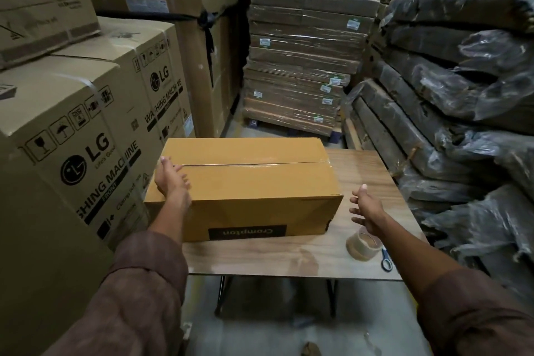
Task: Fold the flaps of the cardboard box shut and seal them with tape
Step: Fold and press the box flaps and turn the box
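While the cardboard box [248, 182] sits flaps-down and taped along its seam near the table's [289, 260] left edge, left hand [171, 178] rests open-fingered on its left end, right hand [364, 208] hovers spread and empty over the tape roll [362, 243] near the right front corner, scissors [385, 260] beside.

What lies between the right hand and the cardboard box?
Only bare wooden tabletop shows between the right hand and the cardboard box in the head view.
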`<state>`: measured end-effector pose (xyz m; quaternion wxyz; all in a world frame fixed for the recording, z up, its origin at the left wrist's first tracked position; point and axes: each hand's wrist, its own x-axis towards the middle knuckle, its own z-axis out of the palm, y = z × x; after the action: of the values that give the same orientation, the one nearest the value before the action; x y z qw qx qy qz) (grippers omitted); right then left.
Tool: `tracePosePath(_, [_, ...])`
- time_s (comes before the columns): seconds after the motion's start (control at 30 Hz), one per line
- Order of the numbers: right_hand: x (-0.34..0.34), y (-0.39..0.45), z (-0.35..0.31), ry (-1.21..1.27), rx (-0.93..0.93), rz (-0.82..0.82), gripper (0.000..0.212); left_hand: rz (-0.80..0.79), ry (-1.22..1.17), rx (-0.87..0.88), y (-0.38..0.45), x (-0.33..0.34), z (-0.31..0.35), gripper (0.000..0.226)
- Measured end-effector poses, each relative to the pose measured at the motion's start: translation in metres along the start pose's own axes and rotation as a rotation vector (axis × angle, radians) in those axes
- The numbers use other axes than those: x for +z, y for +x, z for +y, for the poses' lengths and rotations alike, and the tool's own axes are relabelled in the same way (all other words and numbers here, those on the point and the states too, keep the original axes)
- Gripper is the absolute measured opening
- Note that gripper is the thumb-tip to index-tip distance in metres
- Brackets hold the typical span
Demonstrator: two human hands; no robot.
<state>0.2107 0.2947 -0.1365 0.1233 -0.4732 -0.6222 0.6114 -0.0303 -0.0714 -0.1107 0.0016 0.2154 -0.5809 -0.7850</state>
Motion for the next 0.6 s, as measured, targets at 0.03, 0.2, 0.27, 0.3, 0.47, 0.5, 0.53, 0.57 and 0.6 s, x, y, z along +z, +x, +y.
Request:
tracePosePath(0.03, [0.003, 0.001, 0.001, -0.008, 0.003, -0.003, 0.059, 0.011, 0.078, 0.068, 0.001, -0.001, 0.004, 0.041])
tracePosePath(0.2, [0.022, -0.005, 0.0, -0.084, 0.023, -0.112, 0.069, -0.263, 0.496, 0.337, -0.004, 0.005, 0.007, 0.046])
tracePosePath(0.27, [0.028, -0.006, -0.003, -0.064, 0.04, -0.109, 0.072, -0.42, 0.608, 0.37, -0.012, 0.019, -0.002, 0.051])
tracePosePath(0.3, [0.029, -0.004, -0.004, -0.053, 0.048, -0.092, 0.072, -0.496, 0.665, 0.348, -0.018, 0.028, -0.009, 0.054])
tracePosePath(0.47, [0.014, 0.012, -0.001, -0.246, -0.044, -0.101, 0.056, -0.707, 1.169, 0.157, -0.055, 0.079, -0.055, 0.091])
tracePosePath(0.5, [0.008, 0.016, 0.001, -0.279, -0.054, -0.119, 0.051, -0.703, 1.32, 0.202, -0.064, 0.088, -0.066, 0.092])
tracePosePath(0.53, [0.003, 0.02, 0.001, -0.302, -0.053, -0.142, 0.049, -0.682, 1.445, 0.241, -0.072, 0.096, -0.074, 0.097])
tracePosePath(0.57, [-0.001, 0.024, 0.0, -0.313, -0.048, -0.17, 0.048, -0.664, 1.544, 0.259, -0.081, 0.103, -0.078, 0.107])
tracePosePath(0.6, [-0.006, 0.029, -0.002, -0.317, -0.042, -0.202, 0.047, -0.657, 1.621, 0.264, -0.088, 0.109, -0.08, 0.12])
